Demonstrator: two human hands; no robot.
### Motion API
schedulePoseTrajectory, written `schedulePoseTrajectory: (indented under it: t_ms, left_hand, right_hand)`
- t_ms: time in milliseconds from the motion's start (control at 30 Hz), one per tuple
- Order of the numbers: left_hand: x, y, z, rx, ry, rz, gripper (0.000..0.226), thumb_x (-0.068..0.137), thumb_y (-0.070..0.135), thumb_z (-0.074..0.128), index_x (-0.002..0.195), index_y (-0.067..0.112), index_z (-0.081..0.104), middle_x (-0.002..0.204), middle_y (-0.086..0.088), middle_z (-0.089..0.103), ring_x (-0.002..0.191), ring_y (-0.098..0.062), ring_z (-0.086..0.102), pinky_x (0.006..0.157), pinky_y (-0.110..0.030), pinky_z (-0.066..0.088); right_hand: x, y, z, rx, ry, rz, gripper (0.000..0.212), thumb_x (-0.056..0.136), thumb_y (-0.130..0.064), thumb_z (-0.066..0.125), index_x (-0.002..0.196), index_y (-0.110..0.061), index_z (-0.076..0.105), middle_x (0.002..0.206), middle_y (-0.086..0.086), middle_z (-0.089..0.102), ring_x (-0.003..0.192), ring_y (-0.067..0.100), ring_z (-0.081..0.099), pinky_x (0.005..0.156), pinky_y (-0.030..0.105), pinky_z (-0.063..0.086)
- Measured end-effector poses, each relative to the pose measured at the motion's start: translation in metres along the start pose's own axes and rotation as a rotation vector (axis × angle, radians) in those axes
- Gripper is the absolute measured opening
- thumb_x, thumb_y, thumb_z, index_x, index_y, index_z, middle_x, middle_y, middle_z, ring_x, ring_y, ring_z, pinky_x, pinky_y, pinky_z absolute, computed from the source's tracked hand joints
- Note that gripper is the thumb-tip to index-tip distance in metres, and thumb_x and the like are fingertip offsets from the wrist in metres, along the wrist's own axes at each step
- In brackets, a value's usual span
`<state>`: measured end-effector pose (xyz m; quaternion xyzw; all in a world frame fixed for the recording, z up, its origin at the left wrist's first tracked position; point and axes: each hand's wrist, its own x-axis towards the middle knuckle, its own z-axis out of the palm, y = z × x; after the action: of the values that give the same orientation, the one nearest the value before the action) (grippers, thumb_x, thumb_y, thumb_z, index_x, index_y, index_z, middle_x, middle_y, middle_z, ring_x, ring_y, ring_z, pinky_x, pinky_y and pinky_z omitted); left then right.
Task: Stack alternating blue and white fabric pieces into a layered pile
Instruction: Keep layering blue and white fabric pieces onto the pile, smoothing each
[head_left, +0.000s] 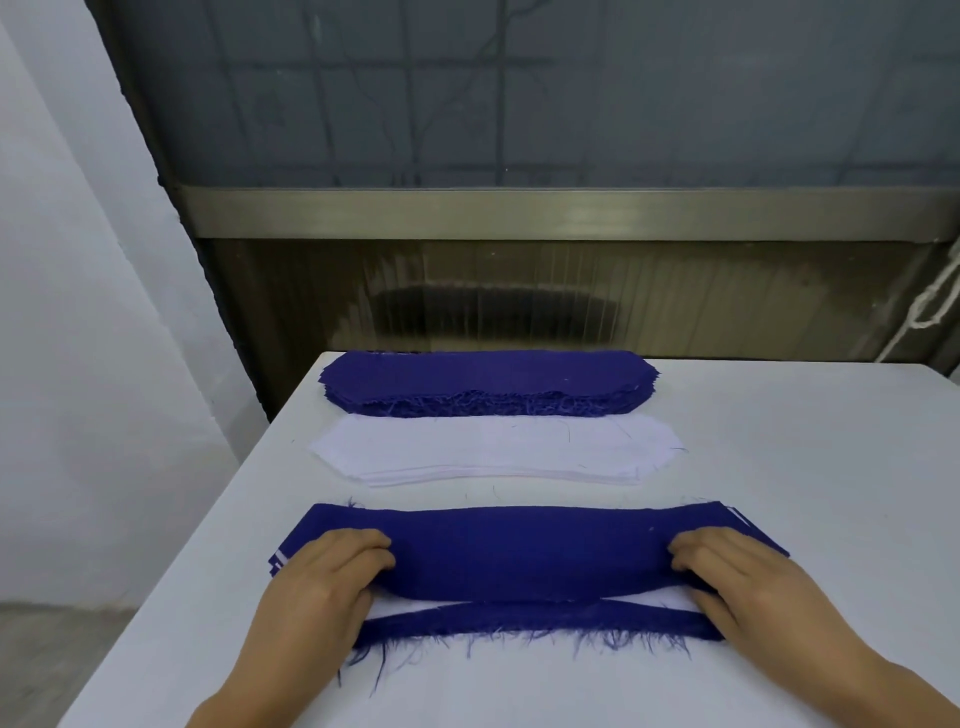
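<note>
We are looking down at a white tabletop (753, 467) carrying three lots of fabric, set one behind another. Nearest us the layered pile (519, 613) is lying, its edges showing thin blue and white stripes at both ends and a fringe of loose blue threads trailing from its near edge. A top blue piece (519, 551), long with angled ends, is lying across the pile; its near edge is lifting and curling, so a white layer is showing beneath it.

Our left hand (322, 577) is gripping the left end of that top blue piece, fingers curled over the cloth, thumb hidden under it. Our right hand (737, 577) is gripping the right end the same way, knuckles bent over the fabric. The hands are well apart, with the blue piece stretching between them, so that the pile's middle is sitting at twelve o'clock from our wrists.

Beyond the pile, still toward twelve o'clock, a white stack (493, 449) of like-shaped pieces is resting flat, a few stray dark threads lying on it. Just behind it, touching its far edge, a blue stack (488, 379) is sitting thicker, with frayed threads along its near side, reaching the tabletop's far edge.
</note>
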<state>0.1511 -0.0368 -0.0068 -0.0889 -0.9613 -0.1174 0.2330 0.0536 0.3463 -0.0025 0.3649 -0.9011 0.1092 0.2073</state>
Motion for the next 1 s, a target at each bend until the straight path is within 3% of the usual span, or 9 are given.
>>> schedulePoseTrajectory:
  t_ms: [33,100,167,333,533,600,667,733,1000]
  left_hand:
    - [0.000,0.000,0.000,-0.011,-0.005,0.005,0.037,0.076,0.018,0.039,0.083,0.016,0.076,0.098,0.006,0.070,0.092,-0.007,0.059,0.084,-0.018,0.042]
    - [0.001,0.000,0.000,-0.022,-0.017,0.009,0.037,0.077,0.019,0.039,0.084,0.017,0.076,0.097,0.006,0.071,0.090,-0.008,0.062,0.084,-0.018,0.042]
    - [0.001,-0.001,0.001,-0.046,-0.028,0.008,0.038,0.079,0.019,0.039,0.085,0.016,0.076,0.097,0.006,0.071,0.087,-0.011,0.066,0.084,-0.017,0.043]
    - [-0.002,-0.002,0.001,-0.128,-0.053,-0.052,0.038,0.078,0.023,0.039,0.087,0.018,0.076,0.102,0.010,0.069,0.095,-0.005,0.061,0.093,-0.006,0.033]
    - [-0.003,0.001,-0.004,-0.221,-0.052,-0.105,0.030,0.084,0.049,0.048,0.088,0.032,0.072,0.107,0.027,0.062,0.102,0.008,0.053,0.080,-0.013,0.044]
    - [-0.002,0.000,-0.003,-0.274,-0.032,-0.184,0.024,0.091,0.048,0.049,0.084,0.038,0.069,0.103,0.031,0.061,0.105,0.011,0.050,0.084,-0.007,0.040]
    - [-0.001,0.000,0.000,-0.261,-0.043,-0.201,0.010,0.088,0.038,0.059,0.080,0.038,0.066,0.100,0.028,0.061,0.104,0.009,0.050,0.085,-0.003,0.034]
    - [0.001,-0.002,0.000,-0.238,-0.096,-0.190,0.005,0.078,0.036,0.063,0.079,0.039,0.060,0.098,0.024,0.059,0.101,0.002,0.050,0.085,-0.005,0.033]
    - [0.028,-0.024,-0.010,-0.080,-0.290,-0.231,0.022,0.085,0.038,0.063,0.066,0.035,0.053,0.076,0.017,0.055,0.076,-0.003,0.052,0.065,-0.021,0.042]
  right_hand:
    - [0.000,0.000,0.000,0.000,0.018,-0.013,0.017,0.090,-0.021,0.059,0.083,-0.014,0.073,0.093,-0.006,0.069,0.081,0.013,0.069,0.077,0.022,0.044]
    - [-0.002,0.001,0.001,-0.027,0.033,-0.056,0.059,0.103,-0.035,0.023,0.083,-0.014,0.074,0.094,-0.006,0.070,0.082,0.013,0.068,0.074,0.020,0.048]
    - [-0.004,0.003,0.001,-0.028,0.027,-0.065,0.067,0.103,-0.038,0.015,0.083,-0.014,0.074,0.095,-0.007,0.070,0.083,0.013,0.068,0.072,0.022,0.051]
    - [-0.006,0.002,0.003,0.005,0.001,-0.049,0.060,0.103,-0.037,0.020,0.086,-0.016,0.074,0.098,-0.007,0.069,0.086,0.014,0.068,0.073,0.023,0.054]
    - [-0.007,0.000,-0.004,0.135,-0.088,0.049,0.038,0.095,-0.049,0.039,0.091,-0.026,0.069,0.105,-0.017,0.061,0.097,0.001,0.056,0.083,0.017,0.042]
    - [-0.004,-0.001,-0.006,0.159,-0.090,0.088,0.028,0.097,-0.042,0.041,0.086,-0.029,0.064,0.099,-0.021,0.056,0.091,0.000,0.054,0.082,0.014,0.039]
    - [-0.001,-0.001,-0.006,0.152,-0.101,0.117,0.010,0.090,-0.025,0.061,0.082,-0.029,0.060,0.092,-0.020,0.054,0.084,0.003,0.053,0.078,0.016,0.038]
    - [-0.001,0.000,-0.009,0.172,-0.154,0.162,0.019,0.081,-0.016,0.072,0.080,-0.029,0.058,0.088,-0.019,0.053,0.080,0.003,0.050,0.076,0.018,0.039]
    - [0.021,0.024,-0.029,0.201,-0.495,0.156,0.013,0.082,-0.044,0.058,0.076,-0.038,0.048,0.087,-0.022,0.052,0.080,0.001,0.051,0.068,0.016,0.042]
